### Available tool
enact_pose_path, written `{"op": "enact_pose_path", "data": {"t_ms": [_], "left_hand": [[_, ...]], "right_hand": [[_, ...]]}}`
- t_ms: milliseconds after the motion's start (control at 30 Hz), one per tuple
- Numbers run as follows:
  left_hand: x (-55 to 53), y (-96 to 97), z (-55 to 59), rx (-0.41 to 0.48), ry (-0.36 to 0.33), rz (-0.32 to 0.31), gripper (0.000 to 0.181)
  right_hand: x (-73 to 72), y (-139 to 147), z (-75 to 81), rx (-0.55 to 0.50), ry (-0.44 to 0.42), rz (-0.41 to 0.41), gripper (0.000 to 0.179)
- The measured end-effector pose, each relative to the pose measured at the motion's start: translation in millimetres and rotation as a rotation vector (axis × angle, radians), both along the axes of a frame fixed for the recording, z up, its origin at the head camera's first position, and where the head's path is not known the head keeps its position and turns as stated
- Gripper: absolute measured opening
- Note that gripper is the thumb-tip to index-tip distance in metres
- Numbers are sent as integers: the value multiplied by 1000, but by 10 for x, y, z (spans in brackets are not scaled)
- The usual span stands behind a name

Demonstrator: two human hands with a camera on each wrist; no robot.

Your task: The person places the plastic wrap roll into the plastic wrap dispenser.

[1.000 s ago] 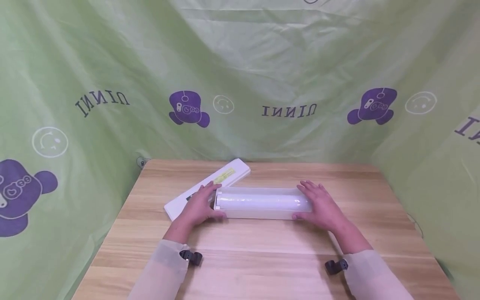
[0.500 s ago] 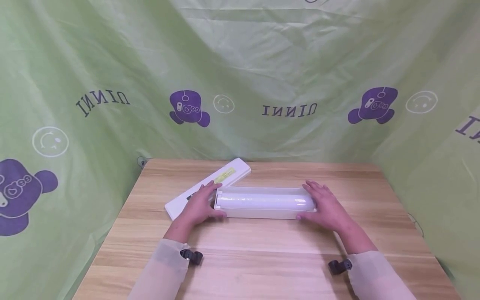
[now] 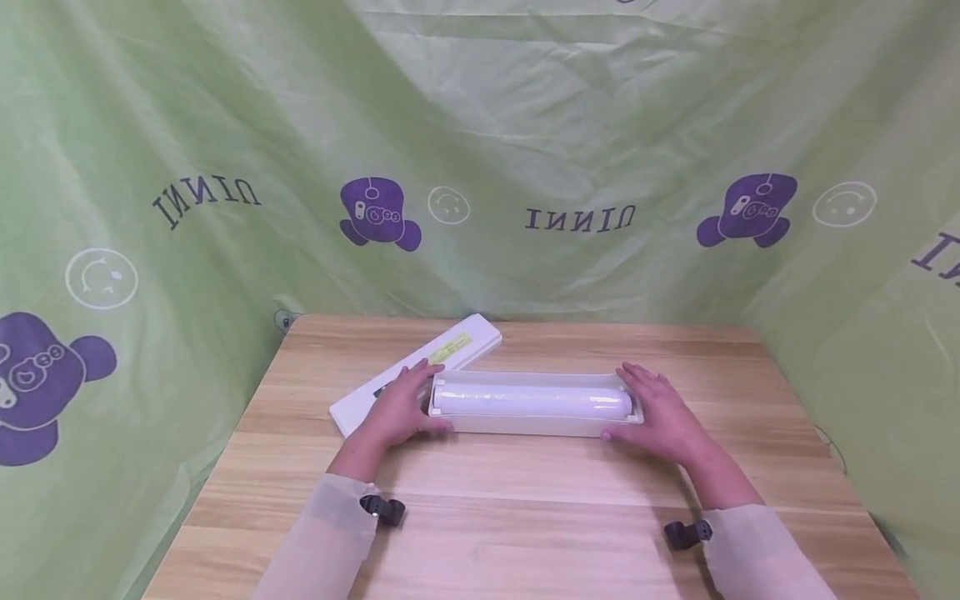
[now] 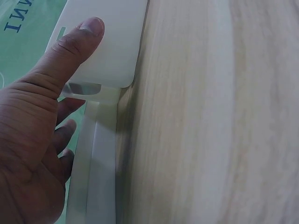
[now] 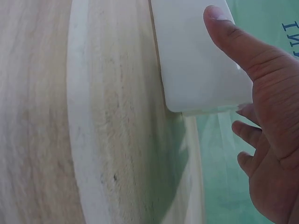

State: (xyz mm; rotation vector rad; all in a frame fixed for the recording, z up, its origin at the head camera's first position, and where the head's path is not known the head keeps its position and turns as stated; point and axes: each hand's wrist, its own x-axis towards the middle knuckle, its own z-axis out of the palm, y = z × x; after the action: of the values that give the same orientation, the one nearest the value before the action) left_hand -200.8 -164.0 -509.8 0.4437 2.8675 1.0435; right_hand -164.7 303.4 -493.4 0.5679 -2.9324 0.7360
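Note:
A long white cling film box lies crosswise on the table, its top off. Inside it rests a shiny roll of cling film. My left hand grips the left end of the box, thumb on the near wall and fingers toward the far side. At the right end my right hand holds the box likewise, its thumb on the near wall in the right wrist view. A white lid with a yellow-green label lies slanted behind the left hand, which partly covers it.
The wooden table extends in front of the box and to both sides. A green curtain with purple prints hangs close behind the table and along its sides.
My right hand has slid a little to the right along the box, so more of the right end of the box and roll shows. The left hand, box and lid stay in place.

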Motion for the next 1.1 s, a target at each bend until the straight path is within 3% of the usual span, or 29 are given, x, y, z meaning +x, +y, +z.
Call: {"op": "enact_pose_path", "data": {"t_ms": [467, 767, 1100], "left_hand": [[5, 1, 10, 2, -12, -4, 117], [7, 27, 44, -22, -5, -1, 117], [23, 14, 65, -47, 5, -14, 118]], "right_hand": [[16, 84, -15, -22, 31, 3, 118], [59, 120, -3, -65, -107, -59, 118], [67, 127, -54, -107, -161, -118, 117]]}}
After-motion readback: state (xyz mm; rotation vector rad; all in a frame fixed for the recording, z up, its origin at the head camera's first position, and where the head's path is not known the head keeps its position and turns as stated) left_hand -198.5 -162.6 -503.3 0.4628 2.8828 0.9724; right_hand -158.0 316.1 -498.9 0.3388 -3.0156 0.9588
